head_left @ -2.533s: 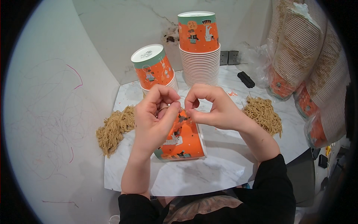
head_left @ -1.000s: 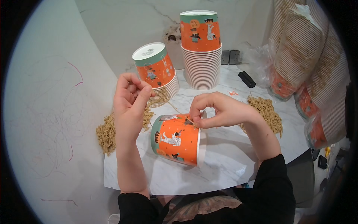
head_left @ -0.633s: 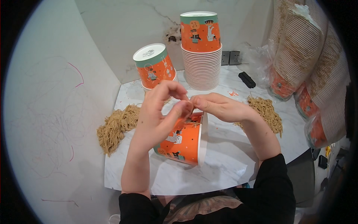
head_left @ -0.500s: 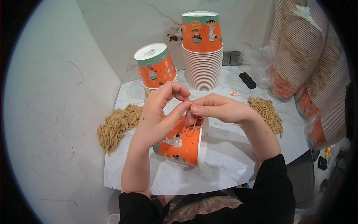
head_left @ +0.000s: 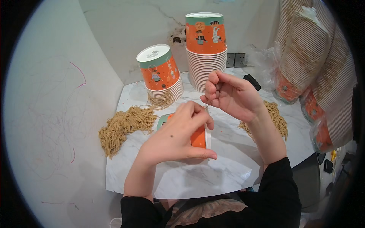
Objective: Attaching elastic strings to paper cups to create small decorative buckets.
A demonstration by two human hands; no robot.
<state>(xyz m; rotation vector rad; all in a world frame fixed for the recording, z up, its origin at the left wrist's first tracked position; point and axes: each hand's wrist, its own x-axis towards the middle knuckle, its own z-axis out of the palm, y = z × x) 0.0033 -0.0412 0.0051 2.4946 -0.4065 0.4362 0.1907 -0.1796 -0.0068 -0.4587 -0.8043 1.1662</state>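
Overlapping orange tub [head_left: 198,140]: left hand [head_left: 173,135]; stack-top print [head_left: 153,53] unclear.

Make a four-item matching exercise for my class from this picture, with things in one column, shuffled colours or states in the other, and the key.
Things
1. Tub partly behind the left hand: the orange tub
2. Taller tub stack
3. Stringy bundle at the left
4. Small oblong object right of the taller tub stack

Colours or states
A. Tan
B. Stacked upside down
C. Black
D. Lying on its side

Pairs: 1-D, 2-B, 3-A, 4-C
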